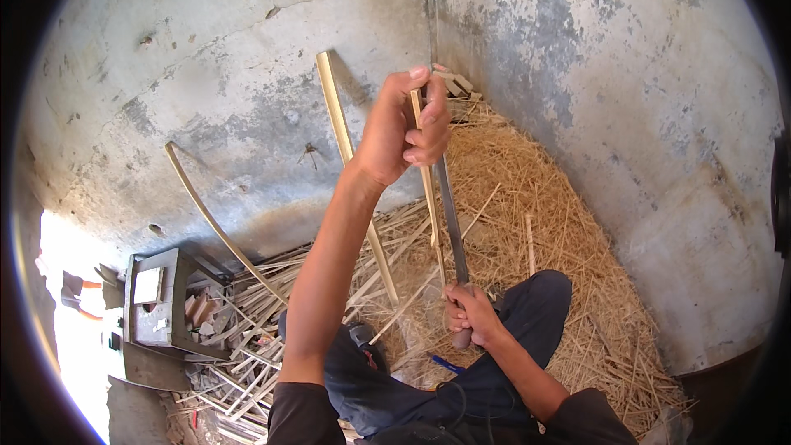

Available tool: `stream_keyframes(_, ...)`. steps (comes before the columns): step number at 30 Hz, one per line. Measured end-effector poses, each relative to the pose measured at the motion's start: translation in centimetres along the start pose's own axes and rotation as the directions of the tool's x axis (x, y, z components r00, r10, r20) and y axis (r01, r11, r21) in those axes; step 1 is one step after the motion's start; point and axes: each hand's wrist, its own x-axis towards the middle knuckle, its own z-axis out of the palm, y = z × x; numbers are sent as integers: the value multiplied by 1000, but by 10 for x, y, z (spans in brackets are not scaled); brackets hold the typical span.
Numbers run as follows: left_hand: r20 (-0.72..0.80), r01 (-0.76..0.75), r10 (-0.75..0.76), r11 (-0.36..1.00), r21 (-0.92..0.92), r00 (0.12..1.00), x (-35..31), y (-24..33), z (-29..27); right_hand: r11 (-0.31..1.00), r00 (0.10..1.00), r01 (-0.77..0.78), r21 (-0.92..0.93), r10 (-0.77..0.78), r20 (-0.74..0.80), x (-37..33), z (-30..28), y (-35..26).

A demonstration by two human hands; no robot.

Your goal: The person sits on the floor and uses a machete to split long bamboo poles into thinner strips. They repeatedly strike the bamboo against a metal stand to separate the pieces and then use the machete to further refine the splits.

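My left hand (pixel 409 119) is raised in front of me, its fingers closed around the upper part of a narrow bamboo strip (pixel 432 206). Lower down, my right hand (pixel 471 315) grips the handle of a long dark-bladed knife (pixel 451 214). The blade runs upward beside the strip, and its far end passes behind the left fingers; whether those fingers also press on it, I cannot tell. Near the right hand, the strip's thin lower end hangs close to the blade. A wide pale bamboo slat (pixel 334 103) leans on the wall behind my left forearm.
Shavings (pixel 527 189) are heaped along the right wall. Split strips (pixel 255 354) lie scattered at the left, by a worn wooden box (pixel 169 301) holding broken pieces. A curved bamboo length (pixel 206 206) leans on the wall. Something blue (pixel 447 363) lies between my legs.
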Motion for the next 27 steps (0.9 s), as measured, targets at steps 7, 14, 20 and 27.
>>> stream_keyframes(7, -224, -31, 65, 988, 151, 973, 0, -1, 19, 999, 999, 42, 35, -43, 25, -7, 39, -3)
stream_keyframes(14, -575, -135, 371, 902, 410, 729, 3, -18, 40, 1000, 996, -4, 17, 5, -91, 23, 7, 30)
stream_keyframes(20, -540, -185, 401, 893, 410, 740, 4, -21, 39, 998, 997, 67, -11, -68, -39, 2, 46, -19)
stream_keyframes(27, -551, -182, 412, 888, 423, 726, 5, -22, 41, 975, 980, 108, -194, -137, -144, 28, 9, 21)
